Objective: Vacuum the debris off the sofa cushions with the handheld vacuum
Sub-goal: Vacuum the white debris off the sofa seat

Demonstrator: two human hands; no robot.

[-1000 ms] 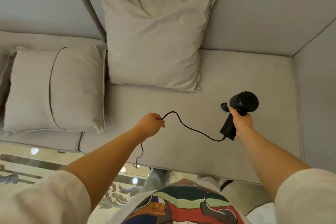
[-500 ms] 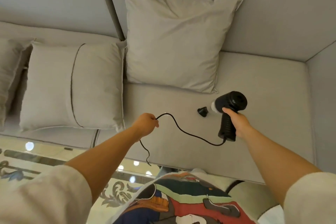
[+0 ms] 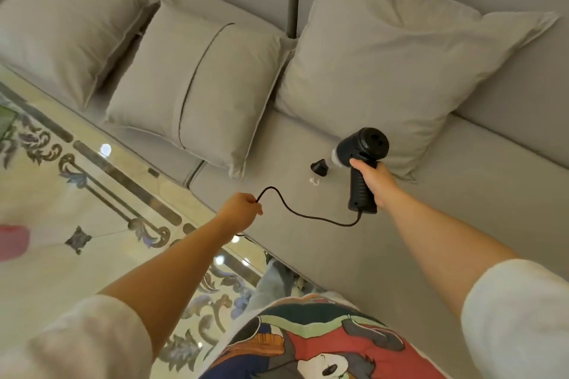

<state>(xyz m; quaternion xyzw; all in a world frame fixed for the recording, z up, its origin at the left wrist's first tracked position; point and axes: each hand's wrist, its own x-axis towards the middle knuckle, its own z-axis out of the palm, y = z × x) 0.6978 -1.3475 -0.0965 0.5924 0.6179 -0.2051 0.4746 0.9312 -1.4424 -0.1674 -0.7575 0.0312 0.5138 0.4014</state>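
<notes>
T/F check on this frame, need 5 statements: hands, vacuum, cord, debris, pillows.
1. The right hand grips the handheld vacuum by its handle. True.
2. The left hand is empty. False: it pinches the black cord.
3. The vacuum nozzle is pressed into the big square pillow. False: it is over the seat cushion, beside the pillow.
4. A small white scrap lies on the seat cushion near the nozzle. True.
5. The piped pillow stands upright against the backrest. False: it lies flat.

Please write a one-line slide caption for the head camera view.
Right hand grips black handheld vacuum near white scrap on grey sofa cushion; left hand holds its black cord.
</notes>
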